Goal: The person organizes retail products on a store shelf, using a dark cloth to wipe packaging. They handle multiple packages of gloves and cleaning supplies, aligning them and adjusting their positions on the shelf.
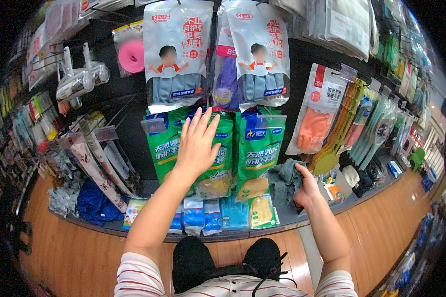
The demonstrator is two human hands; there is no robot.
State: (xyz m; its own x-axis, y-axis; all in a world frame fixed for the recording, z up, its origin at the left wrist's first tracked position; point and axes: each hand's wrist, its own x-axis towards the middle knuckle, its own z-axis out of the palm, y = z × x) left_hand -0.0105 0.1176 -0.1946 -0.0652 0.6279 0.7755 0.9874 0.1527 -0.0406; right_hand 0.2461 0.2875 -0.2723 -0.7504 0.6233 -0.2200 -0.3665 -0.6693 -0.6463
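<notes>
My left hand [197,144] is open, its fingers stretched upward over the hanging green glove packets [214,163]; whether it presses on them I cannot tell. Another green glove packet [255,153] hangs just to its right. Above the fingertips are two clear-and-white bags of grey-blue gloves [176,89]. Lower on the right, my right hand [308,187] is closed on a crumpled grey-green cloth [285,180], with the thumb along its edge. Part of the cloth is hidden behind the fingers.
Orange gloves in a white packet [314,123] and olive gloves [334,138] hang to the right. Blue packets [193,215] and a yellow glove packet [262,213] lie on the low shelf. Lint rollers [82,81] and a pink roll [132,55] hang at upper left.
</notes>
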